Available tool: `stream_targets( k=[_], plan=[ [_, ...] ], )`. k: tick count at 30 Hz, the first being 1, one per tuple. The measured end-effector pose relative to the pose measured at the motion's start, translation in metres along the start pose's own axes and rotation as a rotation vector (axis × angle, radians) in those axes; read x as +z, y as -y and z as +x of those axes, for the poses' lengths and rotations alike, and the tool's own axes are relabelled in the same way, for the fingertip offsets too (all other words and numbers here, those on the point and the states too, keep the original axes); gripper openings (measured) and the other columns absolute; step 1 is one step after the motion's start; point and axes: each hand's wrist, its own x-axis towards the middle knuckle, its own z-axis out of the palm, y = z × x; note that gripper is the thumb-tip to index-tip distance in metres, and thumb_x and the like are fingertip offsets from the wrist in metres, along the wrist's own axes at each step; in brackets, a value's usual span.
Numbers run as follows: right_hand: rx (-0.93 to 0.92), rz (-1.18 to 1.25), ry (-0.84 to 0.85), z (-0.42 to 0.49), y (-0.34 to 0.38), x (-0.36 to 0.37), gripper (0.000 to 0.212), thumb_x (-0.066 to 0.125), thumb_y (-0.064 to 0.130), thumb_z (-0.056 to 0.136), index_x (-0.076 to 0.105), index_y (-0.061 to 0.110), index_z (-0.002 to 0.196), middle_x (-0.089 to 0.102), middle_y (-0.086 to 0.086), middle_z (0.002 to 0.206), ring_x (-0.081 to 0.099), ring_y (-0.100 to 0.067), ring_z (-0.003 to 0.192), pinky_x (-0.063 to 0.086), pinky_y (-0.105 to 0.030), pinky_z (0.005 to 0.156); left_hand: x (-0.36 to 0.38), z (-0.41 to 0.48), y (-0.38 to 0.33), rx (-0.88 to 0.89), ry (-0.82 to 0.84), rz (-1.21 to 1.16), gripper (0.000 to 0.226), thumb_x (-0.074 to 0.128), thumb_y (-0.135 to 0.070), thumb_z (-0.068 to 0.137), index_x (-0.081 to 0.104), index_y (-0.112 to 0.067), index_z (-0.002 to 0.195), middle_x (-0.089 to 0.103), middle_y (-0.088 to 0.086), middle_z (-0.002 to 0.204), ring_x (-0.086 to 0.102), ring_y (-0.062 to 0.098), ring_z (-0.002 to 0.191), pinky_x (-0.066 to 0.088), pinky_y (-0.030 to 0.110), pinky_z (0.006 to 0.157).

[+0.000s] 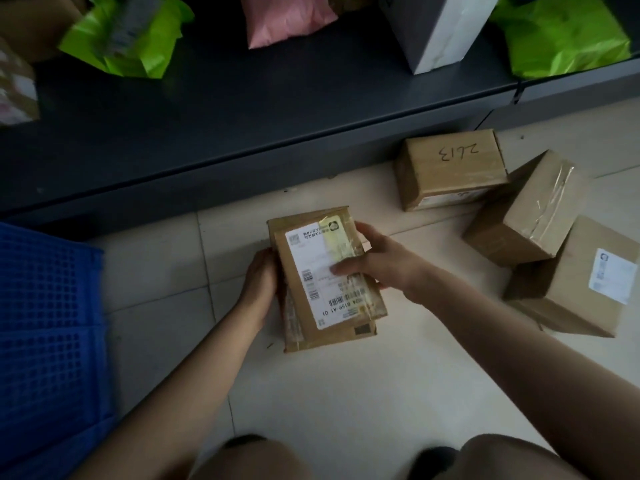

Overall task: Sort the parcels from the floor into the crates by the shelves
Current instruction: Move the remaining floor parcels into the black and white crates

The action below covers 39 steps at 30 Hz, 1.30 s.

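A flat brown cardboard parcel (311,268) with a white shipping label lies on top of a second, wider brown parcel (329,336), over the pale tiled floor at centre. My left hand (261,278) grips the stack's left edge. My right hand (377,259) holds its right side, thumb resting on the label. A blue perforated plastic crate (45,327) stands at the left edge. Three more cardboard parcels lie on the floor to the right: one marked with handwritten digits (450,168), a taped one (530,209) leaning on a larger labelled box (575,282).
A dark grey shelf (242,98) runs across the top, carrying green bags (128,36), a pink bag (287,19), a grey-and-white box (429,29) and another green bag (561,39). My knees show at the bottom edge. Bare floor tiles lie between me and the parcels.
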Motion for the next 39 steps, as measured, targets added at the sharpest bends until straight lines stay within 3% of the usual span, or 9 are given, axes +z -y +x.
stream_targets(
  k=[4,8,11,15,20,23,26,31,39],
  plan=[
    [0.018,0.052,-0.012,-0.001,-0.006,0.009,0.081,0.064,0.045,0.086,0.012,0.033,0.147,0.065,0.009,0.093,0.066,-0.008,0.08,0.052,-0.029,0.074,0.0,-0.003,0.002,-0.035,0.113,-0.182,0.051,0.023,-0.039,0.102,0.067,-0.021,0.083,0.074,-0.005,0.069,0.07,0.006,0.061,0.051,0.016,0.047],
    [0.046,0.246,-0.415,0.018,-0.025,0.009,0.059,0.038,0.058,0.095,0.037,0.022,0.141,0.058,-0.007,0.128,0.057,-0.021,0.115,0.042,-0.039,0.1,0.005,-0.005,0.016,-0.206,0.269,-0.505,0.058,0.026,-0.052,0.098,0.074,-0.02,0.101,0.071,0.012,0.111,0.069,0.029,0.1,0.054,0.045,0.083],
    [-0.023,0.467,-0.03,0.027,-0.043,0.017,0.049,0.027,0.043,0.104,0.061,0.009,0.098,0.072,-0.005,0.084,0.072,-0.014,0.077,0.058,-0.025,0.066,0.011,-0.012,0.016,-0.239,0.371,-0.611,0.056,0.029,-0.051,0.098,0.077,-0.021,0.096,0.071,0.01,0.108,0.069,0.029,0.099,0.054,0.044,0.079],
    [-0.025,0.657,0.068,0.012,-0.026,0.016,0.052,0.023,0.042,0.105,0.062,0.008,0.1,0.07,-0.01,0.087,0.072,-0.024,0.077,0.058,-0.031,0.061,0.014,-0.038,-0.028,-0.221,0.465,-0.669,0.065,0.021,-0.04,0.103,0.078,-0.019,0.082,0.074,0.006,0.087,0.072,0.022,0.079,0.058,0.035,0.062],
    [0.033,0.657,-0.086,-0.094,0.075,-0.002,0.053,0.033,0.054,0.098,0.067,0.014,0.093,0.072,-0.005,0.083,0.072,-0.019,0.073,0.057,-0.034,0.068,0.001,-0.125,-0.135,-0.17,0.465,-0.61,0.063,0.022,-0.041,0.103,0.077,-0.021,0.08,0.074,0.002,0.083,0.072,0.019,0.076,0.057,0.032,0.061],
    [0.093,0.719,-0.131,-0.18,0.148,-0.01,0.055,0.041,0.059,0.093,0.071,0.013,0.1,0.074,-0.012,0.097,0.071,-0.03,0.092,0.053,-0.046,0.09,-0.02,-0.189,-0.203,-0.155,0.384,-0.542,0.046,0.042,-0.056,0.094,0.075,-0.025,0.099,0.072,0.006,0.106,0.068,0.026,0.102,0.054,0.045,0.086],
    [0.086,0.678,-0.209,-0.26,0.219,-0.007,0.058,0.041,0.066,0.089,0.07,0.017,0.102,0.074,-0.012,0.102,0.069,-0.031,0.095,0.053,-0.047,0.091,-0.044,-0.247,-0.269,-0.177,0.303,-0.477,0.059,0.059,-0.072,0.074,0.07,-0.03,0.114,0.066,0.006,0.123,0.059,0.031,0.119,0.037,0.054,0.107],
    [0.033,0.612,-0.219,-0.403,0.345,0.0,0.06,0.03,0.067,0.092,0.068,0.021,0.103,0.074,-0.008,0.099,0.07,-0.027,0.092,0.055,-0.042,0.086,-0.088,-0.387,-0.408,-0.146,0.241,-0.424,0.048,0.063,-0.07,0.072,0.078,-0.029,0.093,0.072,0.007,0.11,0.063,0.031,0.111,0.042,0.05,0.104],
    [-0.115,0.461,-0.142,-0.546,0.442,0.029,0.05,0.046,0.058,0.092,0.073,0.017,0.101,0.075,-0.008,0.099,0.071,-0.028,0.093,0.05,-0.045,0.095,-0.16,-0.572,-0.511,-0.041,0.07,-0.283,0.076,0.058,-0.084,0.061,0.07,-0.03,0.112,0.069,0.005,0.117,0.06,0.03,0.112,0.042,0.05,0.102]
  ],
)
